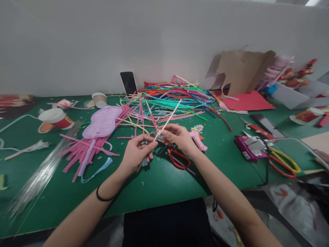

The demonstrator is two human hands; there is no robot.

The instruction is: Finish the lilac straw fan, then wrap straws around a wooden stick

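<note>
A thin cream-coloured stick (171, 116) slants up to the right between my hands. My left hand (137, 151) pinches its lower part between thumb and fingers. My right hand (178, 137) has its fingers closed on the stick just above. A light blue tassel (145, 162) hangs under my left hand, its cord partly hidden. Below my right hand lie scissors with red handles (179, 159), their blades covered by the hands. A pink glue gun (198, 141) rests right of my right hand. To the left lies a lilac fuzzy fan shape (102, 121) with a handle and another blue tassel (102, 166).
Many coloured pipe cleaners (169, 99) lie behind my hands, pink ones (89, 151) at left. A phone (129, 83) leans on the wall. Paper cups (57, 118), clear rods (43, 171), a purple power adapter (248, 148) and yellow-and-red-handled scissors (282, 164) are around. Another person's hand (322, 156) shows at right.
</note>
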